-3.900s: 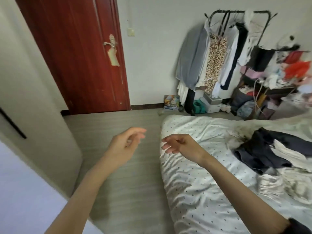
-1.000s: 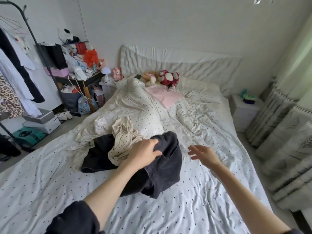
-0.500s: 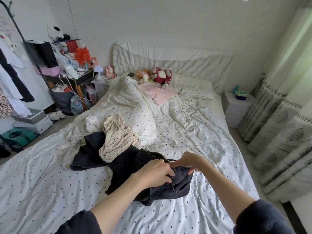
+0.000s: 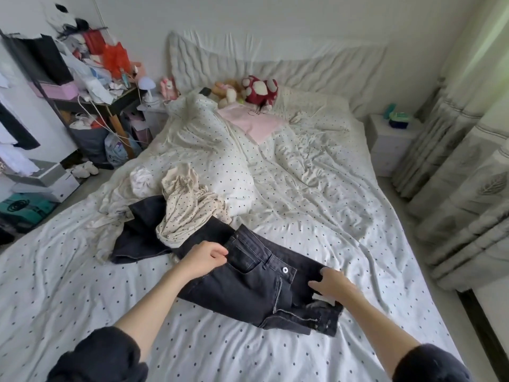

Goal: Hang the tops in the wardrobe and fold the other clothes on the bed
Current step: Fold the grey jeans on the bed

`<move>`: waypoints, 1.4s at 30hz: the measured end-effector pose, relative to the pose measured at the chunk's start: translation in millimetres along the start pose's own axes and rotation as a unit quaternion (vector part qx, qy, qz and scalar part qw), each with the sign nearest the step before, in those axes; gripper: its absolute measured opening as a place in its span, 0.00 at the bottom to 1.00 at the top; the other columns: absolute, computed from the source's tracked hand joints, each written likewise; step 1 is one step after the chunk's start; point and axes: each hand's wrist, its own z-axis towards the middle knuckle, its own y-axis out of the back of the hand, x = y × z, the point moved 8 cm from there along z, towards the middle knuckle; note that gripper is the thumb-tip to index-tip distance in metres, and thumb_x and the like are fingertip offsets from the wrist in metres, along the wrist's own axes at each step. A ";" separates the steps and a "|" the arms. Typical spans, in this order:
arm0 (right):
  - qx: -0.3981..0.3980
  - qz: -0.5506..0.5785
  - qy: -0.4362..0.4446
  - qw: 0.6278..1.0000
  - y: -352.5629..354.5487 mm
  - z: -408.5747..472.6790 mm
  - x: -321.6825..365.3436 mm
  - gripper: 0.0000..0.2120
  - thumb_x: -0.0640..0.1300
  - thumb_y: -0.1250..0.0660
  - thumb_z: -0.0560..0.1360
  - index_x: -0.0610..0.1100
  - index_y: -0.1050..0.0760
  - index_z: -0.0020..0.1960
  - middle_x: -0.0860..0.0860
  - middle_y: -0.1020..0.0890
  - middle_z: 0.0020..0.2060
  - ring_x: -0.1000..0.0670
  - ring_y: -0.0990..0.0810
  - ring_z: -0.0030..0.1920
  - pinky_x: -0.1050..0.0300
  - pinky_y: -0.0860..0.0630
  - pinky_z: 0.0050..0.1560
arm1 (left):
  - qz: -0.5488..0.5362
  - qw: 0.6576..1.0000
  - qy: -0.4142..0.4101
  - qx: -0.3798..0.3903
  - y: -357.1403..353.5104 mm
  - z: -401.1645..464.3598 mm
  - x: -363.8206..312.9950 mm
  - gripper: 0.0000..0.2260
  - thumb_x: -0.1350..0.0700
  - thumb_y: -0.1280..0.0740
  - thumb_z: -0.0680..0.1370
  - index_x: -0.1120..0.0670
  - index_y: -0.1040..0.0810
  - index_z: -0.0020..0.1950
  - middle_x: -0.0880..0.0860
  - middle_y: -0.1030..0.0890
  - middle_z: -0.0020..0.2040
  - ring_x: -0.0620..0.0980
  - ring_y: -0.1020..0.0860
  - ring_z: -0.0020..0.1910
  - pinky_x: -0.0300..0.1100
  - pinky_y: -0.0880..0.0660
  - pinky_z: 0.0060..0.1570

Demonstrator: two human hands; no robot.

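Compared with the frame half a second earlier, the dark jeans [image 4: 256, 282] no longer sit bunched between both hands; the waistband end now lies opened out flat on the bed [image 4: 82, 293], with button and open zip facing up. The left hand [image 4: 205, 257] has its fingers curled and pinches the waistband at the pocket corner. The right hand [image 4: 330, 282] rests on the opposite side of the waistband, fingers extended and loosely spread, pressing the cloth rather than gripping it. The long axis of the jeans runs from the waistband near the right hand, up and to the left, toward the clothing pile; the legs pass beneath a cream dotted garment [image 4: 187, 210], and the far leg ends are partly hidden, with one dark section emerging left of that garment. Judgement: the current step is laying the jeans flat ahead of folding. The legs lie away from the fingers, to the far left, so the left hand is the nearer one for drawing them clear, while the right hand anchors the waistband. The cream garment overlies the legs and is likely to drag along if the jeans are pulled. A white crumpled item [image 4: 141, 181] lies just beyond it.
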 end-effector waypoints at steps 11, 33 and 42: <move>-0.084 0.359 -0.168 0.914 -65.0 29.7 -91.9 0.15 0.35 0.47 0.76 0.39 0.28 0.61 0.44 0.38 0.73 0.44 0.29 0.63 0.55 0.33 0.53 | 0.047 0.991 0.119 0.036 -61.3 64.0 79.8 0.36 0.54 0.32 0.77 0.59 0.49 0.77 0.58 0.44 0.76 0.55 0.43 0.75 0.47 0.43 0.71; -0.175 0.690 -0.182 0.678 -39.4 46.4 -86.9 0.04 0.41 0.28 0.70 0.43 0.21 0.43 0.53 0.17 0.34 0.56 0.19 0.33 0.67 0.26 0.29 | 0.099 0.977 -0.114 -0.151 0.6 107.7 -16.6 0.10 0.54 0.38 0.79 0.55 0.25 0.58 0.54 0.19 0.52 0.59 0.22 0.50 0.51 0.26 0.47; -0.395 0.577 0.013 0.715 178.1 -43.4 -87.4 0.20 0.47 0.30 0.73 0.32 0.29 0.33 0.48 0.29 0.29 0.53 0.31 0.31 0.58 0.35 0.31 | 0.007 0.921 -0.233 -0.312 115.1 55.7 -170.8 0.10 0.55 0.34 0.78 0.56 0.22 0.57 0.58 0.18 0.52 0.61 0.22 0.53 0.50 0.27 0.49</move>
